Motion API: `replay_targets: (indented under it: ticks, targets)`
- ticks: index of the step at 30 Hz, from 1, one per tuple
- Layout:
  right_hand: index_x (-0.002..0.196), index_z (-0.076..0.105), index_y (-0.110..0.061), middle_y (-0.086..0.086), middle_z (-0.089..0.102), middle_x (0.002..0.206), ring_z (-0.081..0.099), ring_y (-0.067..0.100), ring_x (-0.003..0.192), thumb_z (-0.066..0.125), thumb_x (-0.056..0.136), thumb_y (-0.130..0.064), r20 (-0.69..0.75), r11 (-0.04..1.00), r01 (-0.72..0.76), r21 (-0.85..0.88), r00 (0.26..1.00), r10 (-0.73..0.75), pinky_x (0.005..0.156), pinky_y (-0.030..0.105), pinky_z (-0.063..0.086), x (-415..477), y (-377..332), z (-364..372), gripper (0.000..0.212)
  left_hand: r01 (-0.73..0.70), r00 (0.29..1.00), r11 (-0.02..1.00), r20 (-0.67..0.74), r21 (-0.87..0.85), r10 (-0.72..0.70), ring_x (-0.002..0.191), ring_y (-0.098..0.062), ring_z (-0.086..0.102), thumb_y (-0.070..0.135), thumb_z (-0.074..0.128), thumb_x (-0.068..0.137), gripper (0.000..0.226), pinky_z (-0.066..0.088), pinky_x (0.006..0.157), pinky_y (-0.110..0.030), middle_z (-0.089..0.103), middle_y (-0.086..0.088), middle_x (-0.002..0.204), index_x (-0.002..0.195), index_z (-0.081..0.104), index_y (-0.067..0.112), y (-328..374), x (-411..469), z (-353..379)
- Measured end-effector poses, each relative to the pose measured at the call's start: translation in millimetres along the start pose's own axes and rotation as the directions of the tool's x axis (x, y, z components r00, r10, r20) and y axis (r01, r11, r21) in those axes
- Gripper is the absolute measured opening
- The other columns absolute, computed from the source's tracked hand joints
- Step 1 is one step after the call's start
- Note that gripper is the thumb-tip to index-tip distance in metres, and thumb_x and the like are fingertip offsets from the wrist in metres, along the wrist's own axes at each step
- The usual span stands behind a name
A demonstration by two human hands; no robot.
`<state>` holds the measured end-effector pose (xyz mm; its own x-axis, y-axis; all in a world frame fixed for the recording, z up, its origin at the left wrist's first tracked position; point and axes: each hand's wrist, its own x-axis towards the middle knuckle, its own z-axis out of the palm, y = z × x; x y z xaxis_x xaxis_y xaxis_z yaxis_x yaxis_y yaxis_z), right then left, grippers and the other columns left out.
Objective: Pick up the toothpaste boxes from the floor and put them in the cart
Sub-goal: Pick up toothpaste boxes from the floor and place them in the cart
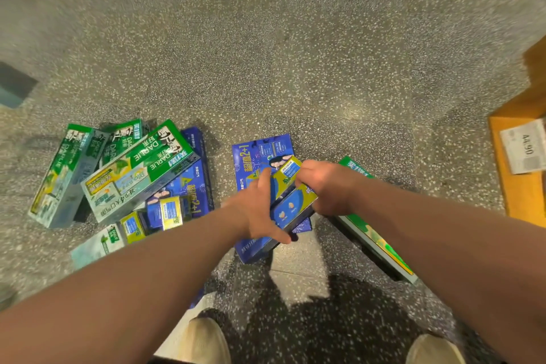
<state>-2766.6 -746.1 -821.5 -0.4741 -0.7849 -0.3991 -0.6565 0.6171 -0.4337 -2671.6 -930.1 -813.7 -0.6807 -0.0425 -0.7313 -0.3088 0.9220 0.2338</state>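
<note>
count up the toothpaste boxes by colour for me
green Darlie boxes: 4
pale mint box: 1
large blue packs: 2
small blue-and-yellow boxes: 3, one gripped by the left hand and right hand
total: 10, as far as the overlap shows

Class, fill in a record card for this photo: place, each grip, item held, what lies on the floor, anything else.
place: speckled floor
left grip: curled round the blue and yellow box
right grip: holds the same box's other side
on floor: green boxes piled left, large blue box beneath the held box
also: orange shelf with price tag
</note>
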Motion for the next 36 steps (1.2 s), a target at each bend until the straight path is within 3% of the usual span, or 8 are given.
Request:
replay_targets:
  ticks: [4, 9, 11, 15, 18, 22, 27, 36]
  targets:
    - [0.121, 0.055, -0.018, 0.001, 0.047, 0.119, 0.055, 0.021, 0.106, 0.070, 0.077, -0.013, 0.012, 1.000, 0.002, -0.017, 1.000, -0.002, 0.086, 0.035, 0.048, 7.3, -3.6, 6.5, 0.047, 0.096, 0.994, 0.977, -0.073, 0.190, -0.083, 0.130, -0.039, 0.048, 0.055, 0.089, 0.063, 0.136, 0.047, 0.097, -0.054, 0.034, -0.006, 0.150, 0.156, -0.002, 0.017, 15.2, 0.1, 9.2]
    - [0.085, 0.056, -0.017, 0.006, 0.053, 0.086, 0.056, 0.026, 0.066, 0.078, 0.059, -0.024, -0.239, 0.921, -0.053, -0.387, 0.970, -0.045, 0.061, 0.033, 0.036, 9.0, -11.7, 21.2, 0.035, 0.090, 0.989, 0.971, -0.133, 0.222, -0.061, 0.136, -0.034, 0.043, 0.049, 0.087, 0.068, 0.131, 0.043, 0.099, -0.055, 0.032, -0.003, 0.153, 0.158, -0.002, 0.016, 11.3, 8.5, 1.0]
    - [0.085, 0.055, -0.016, 0.009, 0.055, 0.091, 0.052, 0.027, 0.073, 0.057, 0.071, -0.019, -0.339, 0.875, -0.085, -0.477, 0.936, -0.094, 0.064, 0.037, 0.035, 12.5, -19.7, 24.3, 0.015, 0.091, 0.988, 0.971, -0.146, 0.221, -0.059, 0.137, -0.033, 0.042, 0.048, 0.086, 0.069, 0.128, 0.042, 0.101, -0.055, 0.032, -0.003, 0.153, 0.158, 0.001, 0.015, 9.6, 12.4, -1.2]
    - [0.097, 0.050, -0.014, 0.010, 0.056, 0.100, 0.048, 0.030, 0.083, 0.020, 0.083, -0.011, -0.442, 0.900, -0.138, -0.413, 0.894, -0.066, 0.068, 0.041, 0.034, 21.0, -27.5, 24.2, 0.033, 0.088, 0.987, 0.978, -0.147, 0.188, -0.060, 0.133, -0.031, 0.046, 0.055, 0.087, 0.063, 0.125, 0.042, 0.100, -0.055, 0.038, 0.000, 0.146, 0.154, 0.010, 0.017, 2.5, 20.0, -1.2]
    - [0.126, 0.048, -0.015, 0.007, 0.054, 0.125, 0.048, 0.033, 0.116, 0.043, 0.083, -0.018, -0.329, 0.898, -0.064, -0.436, 0.940, -0.093, 0.089, 0.047, 0.036, 31.7, -20.9, 28.4, 0.044, 0.040, 0.983, 0.981, -0.182, 0.190, -0.005, 0.129, -0.030, 0.049, 0.066, 0.082, 0.062, 0.118, 0.043, 0.097, -0.054, 0.040, 0.003, 0.140, 0.149, 0.017, 0.020, -7.0, 22.6, 2.5]
    - [0.155, 0.022, -0.014, 0.006, 0.036, 0.154, 0.019, 0.032, 0.150, 0.066, 0.083, -0.033, -0.119, 0.903, -0.020, -0.429, 0.992, -0.035, 0.114, 0.056, 0.015, 46.2, -24.8, 27.3, 0.086, 0.001, 0.978, 0.984, -0.203, 0.180, 0.036, 0.131, -0.028, 0.048, 0.080, 0.070, 0.066, 0.117, 0.044, 0.101, -0.053, 0.039, 0.003, 0.148, 0.152, 0.016, 0.020, -19.1, 20.8, 2.5]
    - [0.150, 0.031, -0.014, 0.009, 0.047, 0.136, 0.035, 0.033, 0.140, 0.083, 0.065, -0.046, -0.084, 0.866, 0.007, -0.500, 0.995, -0.056, 0.119, 0.054, 0.010, 63.6, -32.1, 30.4, 0.105, 0.100, 0.978, 0.987, -0.195, 0.126, -0.075, 0.134, -0.029, 0.044, 0.089, 0.066, 0.061, 0.128, 0.044, 0.104, -0.051, 0.037, -0.003, 0.145, 0.152, 0.015, 0.015, -19.7, 18.1, 9.7]
    - [0.137, 0.040, -0.022, 0.000, 0.051, 0.119, 0.046, 0.026, 0.118, 0.069, 0.065, -0.023, -0.019, 0.884, 0.122, -0.451, 0.989, -0.145, 0.118, 0.060, 0.012, 78.2, -21.2, 31.0, 0.078, 0.175, 0.970, 0.962, -0.206, 0.208, -0.132, 0.123, -0.033, 0.046, 0.075, 0.067, 0.072, 0.104, 0.045, 0.094, -0.049, 0.041, -0.007, 0.133, 0.141, 0.022, 0.012, -24.1, 26.1, 21.1]
